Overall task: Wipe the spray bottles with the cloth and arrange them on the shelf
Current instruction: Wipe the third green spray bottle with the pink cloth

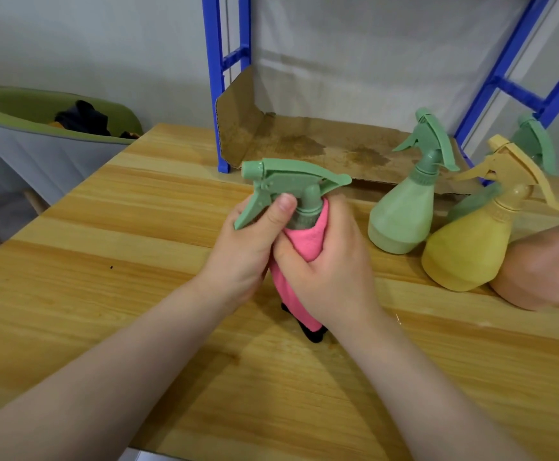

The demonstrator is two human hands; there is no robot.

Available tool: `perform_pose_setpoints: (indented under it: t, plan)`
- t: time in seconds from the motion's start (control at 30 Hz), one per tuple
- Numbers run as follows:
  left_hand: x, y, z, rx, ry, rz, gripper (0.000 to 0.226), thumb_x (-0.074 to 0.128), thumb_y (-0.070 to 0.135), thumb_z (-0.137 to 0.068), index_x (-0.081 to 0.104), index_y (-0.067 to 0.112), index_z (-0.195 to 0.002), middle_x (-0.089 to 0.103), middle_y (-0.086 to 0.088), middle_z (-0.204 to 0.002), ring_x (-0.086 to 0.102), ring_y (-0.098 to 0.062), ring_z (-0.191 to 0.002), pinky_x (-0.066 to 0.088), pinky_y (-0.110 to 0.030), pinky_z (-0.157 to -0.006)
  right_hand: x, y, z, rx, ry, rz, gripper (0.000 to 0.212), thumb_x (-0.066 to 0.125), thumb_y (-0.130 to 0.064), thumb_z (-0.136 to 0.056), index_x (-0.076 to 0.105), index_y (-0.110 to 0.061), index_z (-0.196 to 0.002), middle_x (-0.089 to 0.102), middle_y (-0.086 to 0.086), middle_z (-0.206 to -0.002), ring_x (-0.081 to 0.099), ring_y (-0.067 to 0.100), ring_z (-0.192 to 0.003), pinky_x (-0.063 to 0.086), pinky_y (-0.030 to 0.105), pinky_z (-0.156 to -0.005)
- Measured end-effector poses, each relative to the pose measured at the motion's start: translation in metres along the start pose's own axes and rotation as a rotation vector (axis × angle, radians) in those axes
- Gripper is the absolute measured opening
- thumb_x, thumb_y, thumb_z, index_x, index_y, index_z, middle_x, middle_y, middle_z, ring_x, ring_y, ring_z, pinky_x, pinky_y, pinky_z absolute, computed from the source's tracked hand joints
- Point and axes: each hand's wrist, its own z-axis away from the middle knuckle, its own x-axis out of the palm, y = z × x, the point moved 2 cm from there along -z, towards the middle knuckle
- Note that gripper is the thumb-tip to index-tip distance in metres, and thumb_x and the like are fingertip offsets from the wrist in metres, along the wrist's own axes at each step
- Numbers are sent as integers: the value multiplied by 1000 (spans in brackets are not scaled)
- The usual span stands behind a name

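A green spray bottle (pixel 291 181) stands at the table's middle, its body wrapped in a pink cloth (pixel 304 241). My left hand (pixel 248 247) grips the bottle at the neck, thumb below the trigger head. My right hand (pixel 331 261) curls round the cloth and the bottle's body, which is hidden under it. To the right stand another green spray bottle (pixel 404 207), a yellow spray bottle (pixel 471 247), a third green one (pixel 534 141) behind it, and a pink bottle (pixel 544 271) at the frame's edge. The blue shelf (pixel 218 94) rises behind.
Stained cardboard (pixel 321 144) lines the shelf's bottom level at the table's back. A green and grey chair (pixel 38 128) with dark items on its seat stands left of the wooden table (pixel 121 227). A small dark object pokes out beneath the cloth.
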Motion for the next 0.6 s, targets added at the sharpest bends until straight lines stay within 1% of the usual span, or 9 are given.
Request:
perform_pose_setpoints:
  t: [0.13,0.17,0.23,0.33,0.37,0.43,0.5,0.53,0.6]
  plan:
    - [-8,3,-7,27,110,84,25,61,36,-84,76,21,-98,74,0,-105,68,-14,-104,53,-26,-88,3,7,0,-21,-90,41,64,67,-48,-80,46,-20,-134,56,-12,-122,51,0,-111,44,19,-95]
    - [-11,4,-9,34,145,111,27,60,37,-86,74,21,-102,73,-1,-108,67,-15,-106,53,-28,-89,3,9,0,-17,-112,43,69,68,-48,-79,45,-19,-136,54,-11,-126,49,1,-115,43,19,-98]
    - [-16,7,-14,46,192,173,32,56,40,-88,68,18,-109,71,-3,-110,66,-14,-105,53,-31,-88,4,14,1,11,-154,24,78,73,-49,-77,41,-19,-141,51,-11,-132,47,1,-122,41,21,-103]
    - [-22,12,-19,60,234,255,43,50,43,-91,58,15,-121,71,0,-107,65,-11,-98,54,-32,-84,4,19,1,67,-220,-41,89,72,-57,-74,32,-25,-147,42,-17,-137,42,-7,-124,39,15,-103]
    - [-23,14,-20,51,249,284,44,47,44,-93,57,14,-123,71,2,-106,66,-11,-97,55,-32,-82,5,21,1,85,-244,-71,92,70,-60,-73,29,-27,-148,40,-17,-139,41,-8,-125,39,15,-103]
    - [-27,17,-22,30,262,332,44,41,47,-98,58,15,-123,71,4,-105,64,-11,-96,55,-31,-80,5,25,1,111,-292,-149,96,69,-62,-72,23,-31,-150,38,-15,-146,41,-3,-131,41,25,-108]
    - [-30,22,-22,29,256,369,44,36,49,-101,63,17,-114,70,6,-102,63,-11,-97,55,-30,-81,7,29,2,110,-327,-215,96,70,-62,-74,18,-37,-151,37,-13,-149,41,6,-137,42,37,-110]
    - [-31,23,-23,35,244,374,44,36,50,-100,65,18,-110,70,6,-100,62,-12,-98,55,-30,-83,7,29,2,106,-339,-232,95,70,-63,-75,17,-39,-151,37,-13,-150,40,8,-138,42,40,-110]
    - [-34,24,-24,52,205,305,44,43,55,-94,66,19,-107,69,6,-100,61,-13,-101,51,-36,-96,8,30,2,101,-362,-247,95,69,-64,-75,19,-37,-150,40,-14,-149,42,9,-137,42,42,-110]
